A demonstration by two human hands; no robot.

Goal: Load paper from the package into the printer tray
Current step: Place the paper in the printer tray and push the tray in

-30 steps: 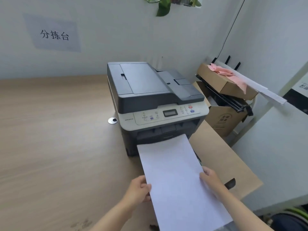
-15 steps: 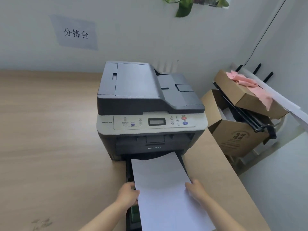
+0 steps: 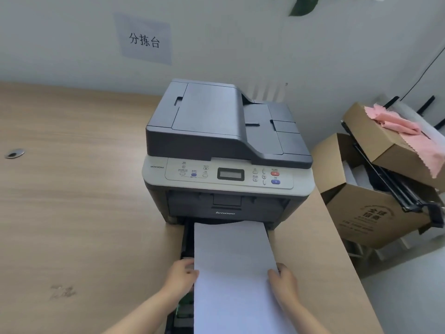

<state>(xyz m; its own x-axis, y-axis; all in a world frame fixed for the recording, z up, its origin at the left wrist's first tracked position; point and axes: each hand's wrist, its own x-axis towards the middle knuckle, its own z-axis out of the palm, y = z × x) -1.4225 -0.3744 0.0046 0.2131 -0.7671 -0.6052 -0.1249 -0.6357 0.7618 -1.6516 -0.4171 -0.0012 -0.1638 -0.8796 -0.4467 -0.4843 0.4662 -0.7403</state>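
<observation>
A grey and white printer (image 3: 226, 150) stands on the wooden table (image 3: 72, 201). Its black paper tray (image 3: 187, 242) is pulled out toward me at the bottom front. A white stack of paper (image 3: 233, 268) lies lengthwise over the tray, its far end reaching under the printer's front. My left hand (image 3: 181, 276) grips the stack's left edge and my right hand (image 3: 283, 282) grips its right edge. The paper hides most of the tray. No paper package can be made out.
Open cardboard boxes (image 3: 368, 213) stand to the right of the table, one holding a pink cloth (image 3: 404, 131) and a black part. A round metal grommet (image 3: 14, 153) sits in the tabletop at the left. A labelled wall is behind the printer.
The paper has gone from tilted above the table to lying straight over the pulled-out tray, its far end closer under the printer. Both hands kept hold of its edges. My view shifted left.
</observation>
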